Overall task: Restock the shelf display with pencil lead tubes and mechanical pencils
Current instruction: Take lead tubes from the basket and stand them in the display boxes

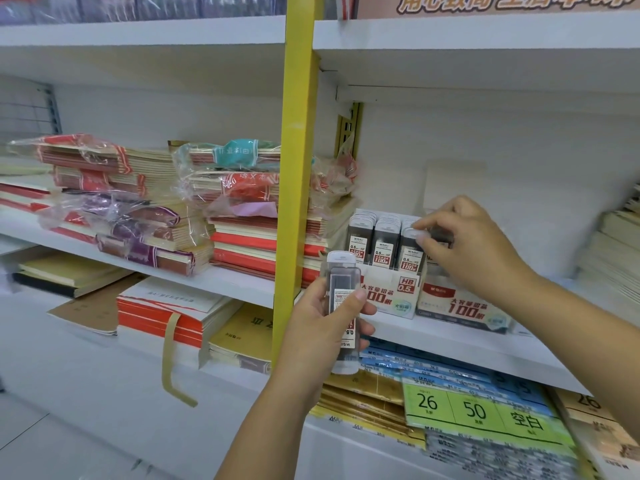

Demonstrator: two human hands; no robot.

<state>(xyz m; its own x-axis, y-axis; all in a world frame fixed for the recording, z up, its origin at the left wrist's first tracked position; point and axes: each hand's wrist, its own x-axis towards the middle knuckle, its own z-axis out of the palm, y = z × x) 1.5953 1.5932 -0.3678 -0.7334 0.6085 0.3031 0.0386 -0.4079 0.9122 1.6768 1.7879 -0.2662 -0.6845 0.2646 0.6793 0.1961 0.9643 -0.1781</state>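
Fingers (427,221) of right hand (478,247) pinch lead tube (410,237), seemingly (view blurred), at right column of display box (391,299). Left hand (311,334) grips spare tubes (341,282) just before box. Three columns look nearly full; spares yet to place, mechanical pencils unseen.

- The right hand (474,247) hides the top of the right display box (464,308); blur smears the boxed tube (410,256) its fingertips pinch.
- The left hand (322,327) covers part of the held tubes (341,292); their number is unclear.
- The banner (512,3) is cut by the top edge.
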